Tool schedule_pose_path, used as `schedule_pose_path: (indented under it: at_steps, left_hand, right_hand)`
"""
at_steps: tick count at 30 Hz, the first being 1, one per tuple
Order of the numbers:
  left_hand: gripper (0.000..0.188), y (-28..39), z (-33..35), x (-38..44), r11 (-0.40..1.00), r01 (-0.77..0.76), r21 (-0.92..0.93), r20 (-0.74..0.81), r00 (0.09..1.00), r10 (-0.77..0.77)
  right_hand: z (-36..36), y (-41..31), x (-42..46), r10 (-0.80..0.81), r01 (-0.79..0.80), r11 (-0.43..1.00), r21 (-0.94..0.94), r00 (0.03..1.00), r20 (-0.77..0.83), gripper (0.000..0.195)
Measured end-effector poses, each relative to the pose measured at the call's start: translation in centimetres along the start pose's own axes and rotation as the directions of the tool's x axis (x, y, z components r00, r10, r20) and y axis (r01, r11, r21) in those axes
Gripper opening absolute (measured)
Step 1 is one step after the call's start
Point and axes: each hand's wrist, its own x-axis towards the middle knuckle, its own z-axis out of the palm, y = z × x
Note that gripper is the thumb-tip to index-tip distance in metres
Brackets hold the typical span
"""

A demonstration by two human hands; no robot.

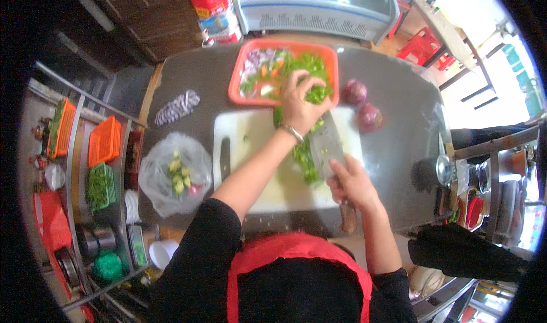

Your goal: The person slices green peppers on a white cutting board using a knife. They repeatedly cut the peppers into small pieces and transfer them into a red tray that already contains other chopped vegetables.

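Observation:
My right hand (354,182) grips a cleaver (326,147) by the wooden handle, its broad blade over the white cutting board (252,152). Chopped green vegetable (306,160) lies on the board along the blade. My left hand (301,98), with a bracelet at the wrist, is at the near edge of the orange plastic tray (234,77), fingers curled over cut greens; whether it holds any is not clear. A larger green piece (278,117) sits beside it. The tray holds chopped purple onion (258,60), orange pieces and cut greens (308,64).
Two red onions (354,92) stand right of the tray. A clear plastic bag (151,182) with green scraps and a striped cloth-like item (177,107) lie left. A metal ladle (442,164) is at the right edge. Shelves with orange baskets (104,141) flank the table; a display freezer (316,15) stands beyond.

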Motion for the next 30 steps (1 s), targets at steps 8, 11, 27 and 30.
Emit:
schedule_pose_path:
  at_steps: [8, 11, 27, 30]
  left_hand:
    - [0.046, -15.3, 8.0, 7.3, 0.959, 0.265, 0.101, 0.373, 0.883, -0.284]
    - [0.058, -16.5, 7.8, 6.7, 0.965, 0.255, 0.063, 0.515, 0.820, -0.251]
    - [0.072, -4.2, -5.6, -14.7, 0.933, 0.152, 0.328, 0.368, 0.888, -0.274]
    - [0.091, -2.4, -2.6, -15.5, 0.938, 0.101, 0.332, 0.398, 0.887, -0.236]
  right_hand:
    - [-1.1, -4.9, 11.4, -0.443, 0.219, 0.697, -0.683, 0.880, -0.170, 0.023]
    - [-2.9, -1.4, 11.9, -0.405, 0.119, 0.676, -0.727, 0.884, -0.232, 0.019]
    - [-7.6, 9.6, -1.2, -0.467, -0.075, 0.115, -0.990, 0.876, -0.121, 0.014]
    - [-5.8, 10.9, -1.4, -0.487, 0.011, 0.103, -0.995, 0.873, -0.041, 0.017]
